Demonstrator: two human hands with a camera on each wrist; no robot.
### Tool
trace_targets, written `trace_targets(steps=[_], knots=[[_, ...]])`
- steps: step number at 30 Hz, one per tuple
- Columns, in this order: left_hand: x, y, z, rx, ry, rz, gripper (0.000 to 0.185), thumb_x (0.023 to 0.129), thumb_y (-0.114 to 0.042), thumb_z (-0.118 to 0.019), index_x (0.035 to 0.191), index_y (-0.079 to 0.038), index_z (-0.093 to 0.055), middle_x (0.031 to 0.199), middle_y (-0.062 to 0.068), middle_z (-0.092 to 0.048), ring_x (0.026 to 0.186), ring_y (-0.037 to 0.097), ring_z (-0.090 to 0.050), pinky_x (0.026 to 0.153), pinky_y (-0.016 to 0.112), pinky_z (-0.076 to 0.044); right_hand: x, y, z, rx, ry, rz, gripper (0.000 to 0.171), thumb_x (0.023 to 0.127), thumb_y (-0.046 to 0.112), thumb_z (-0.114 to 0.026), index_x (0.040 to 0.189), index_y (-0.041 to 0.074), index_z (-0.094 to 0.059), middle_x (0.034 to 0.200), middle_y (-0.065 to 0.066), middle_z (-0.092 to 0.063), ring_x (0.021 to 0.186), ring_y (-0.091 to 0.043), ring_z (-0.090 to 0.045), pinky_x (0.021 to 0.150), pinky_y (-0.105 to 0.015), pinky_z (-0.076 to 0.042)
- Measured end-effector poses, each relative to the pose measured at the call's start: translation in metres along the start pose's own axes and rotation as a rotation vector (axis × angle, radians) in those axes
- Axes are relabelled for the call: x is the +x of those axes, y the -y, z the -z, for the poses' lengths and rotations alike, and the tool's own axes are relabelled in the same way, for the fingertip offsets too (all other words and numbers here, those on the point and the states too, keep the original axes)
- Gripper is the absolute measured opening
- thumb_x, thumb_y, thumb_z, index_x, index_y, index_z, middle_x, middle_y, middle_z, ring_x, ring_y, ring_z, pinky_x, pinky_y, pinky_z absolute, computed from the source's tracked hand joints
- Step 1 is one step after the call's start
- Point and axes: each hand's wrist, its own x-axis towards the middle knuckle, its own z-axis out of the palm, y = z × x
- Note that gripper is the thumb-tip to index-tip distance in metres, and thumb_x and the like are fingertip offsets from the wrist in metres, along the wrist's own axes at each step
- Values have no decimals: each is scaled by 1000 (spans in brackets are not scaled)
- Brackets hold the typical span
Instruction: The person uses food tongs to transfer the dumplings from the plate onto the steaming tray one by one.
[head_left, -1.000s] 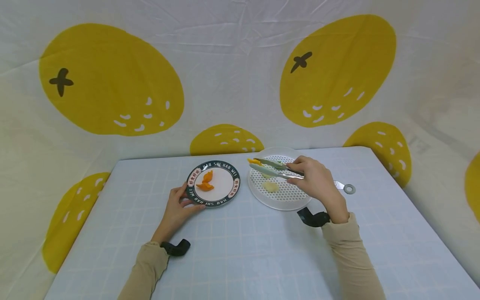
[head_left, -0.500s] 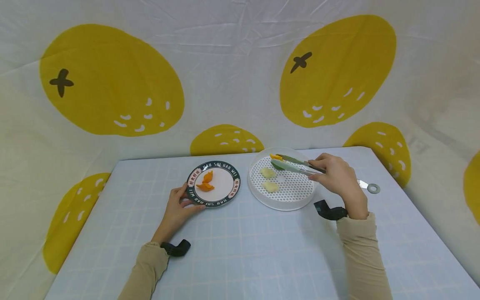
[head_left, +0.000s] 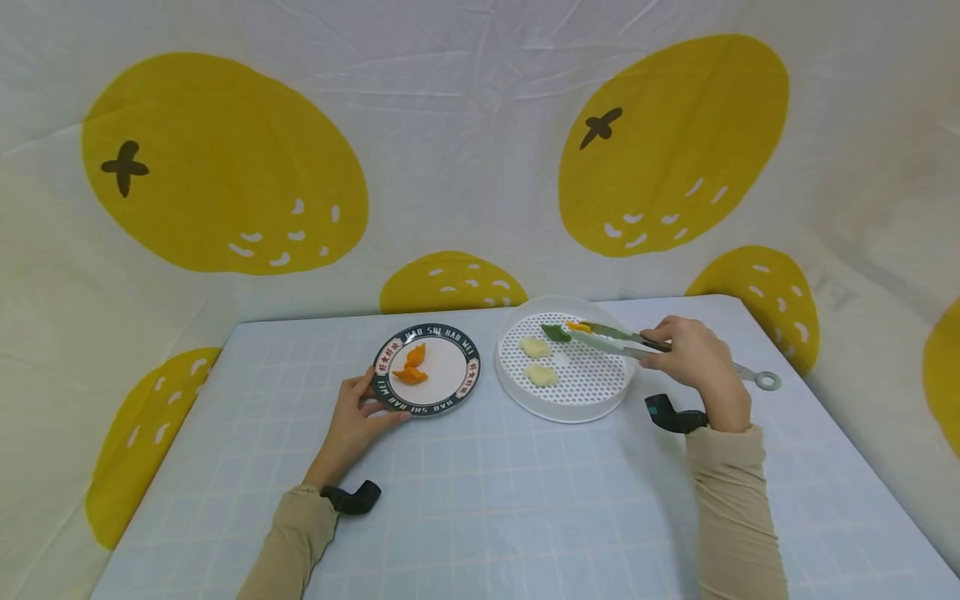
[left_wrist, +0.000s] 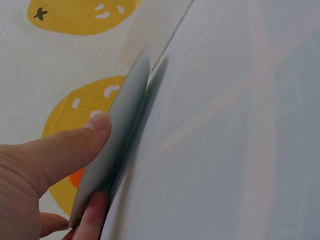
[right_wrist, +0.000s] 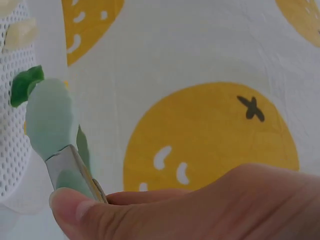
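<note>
My left hand point(head_left: 358, 429) pinches the near-left rim of a dark-edged round plate point(head_left: 453, 358), its thumb on one face and a finger beneath in the left wrist view. Two orange dumplings point(head_left: 411, 375) lie on the plate. Kitchen tongs point(head_left: 622, 335) with pale green tips are gripped in my right hand point(head_left: 696, 354). At their tips is a yellow dumpling point(head_left: 576, 326), close over the far part of a white perforated steamer tray point(head_left: 562, 411); the tongs mostly hide it in the right wrist view. A green dumpling point(head_left: 556, 333) and two pale dumplings point(head_left: 540, 375) lie in the tray.
The table point(head_left: 465, 500) has a pale checked cloth. Directly behind its far edge hangs a white curtain point(head_left: 465, 150) printed with large yellow fruit. The plate and tray stand side by side, a narrow gap between them.
My right hand has moved right with the tongs, carrying the yellow dumpling from the tray's left rim, past the green dumpling, to its right. The left hand and plate have stayed put.
</note>
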Motion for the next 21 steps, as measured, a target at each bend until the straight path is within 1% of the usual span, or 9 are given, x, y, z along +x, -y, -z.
trace_targets(steps=[5,11,16,21], knots=[[0,0,0,5,7,6,113,73,-23,-90,158,-5,-18,138,14,-30,118,27,-50,95,17,-52,0,-6,1,-3,29,-22,48,81,20,-77,123,-1,-67,117,-22,-64,97,-38,-57,61,-45,-51],[-1,1,0,7,5,15,113,73,-24,-90,158,-5,-19,139,13,-30,118,26,-50,96,17,-52,1,-7,2,-20,66,-46,46,80,19,-78,121,-1,-69,118,-22,-64,92,-37,-57,59,-46,-50],[0,0,1,-4,2,21,112,73,-22,-90,158,-6,-19,139,13,-30,118,26,-50,96,16,-52,2,-6,1,-41,75,-67,46,79,17,-78,121,1,-69,118,-21,-64,87,-35,-56,58,-45,-48],[0,-1,1,-9,0,21,112,73,-21,-90,158,-6,-19,139,13,-29,118,26,-50,96,16,-52,6,-4,-5,-39,79,-71,46,77,14,-80,120,1,-70,118,-20,-64,85,-33,-54,59,-44,-47]])
